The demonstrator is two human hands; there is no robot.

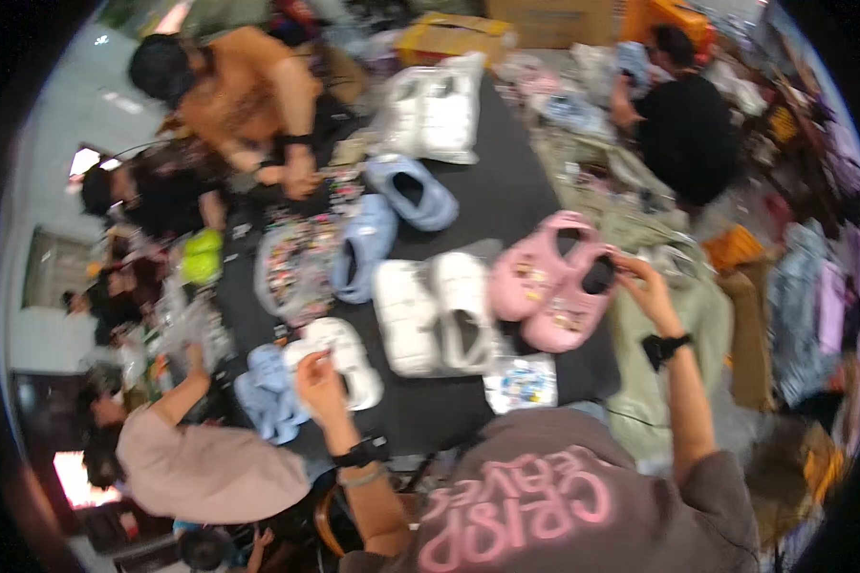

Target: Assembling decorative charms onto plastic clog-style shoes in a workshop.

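Two pink rubber clogs with little charms (542, 263) sit on flat black table (495, 196), right side. Right hand (648, 288) touches heel of one, fingers bent; can't tell from here if grasping. Left hand (321, 390) by white rubber clogs (350, 359), fingertips close together; too blurry to tell if holding anything. Bigger white clogs (406, 320) just left of pink pair.
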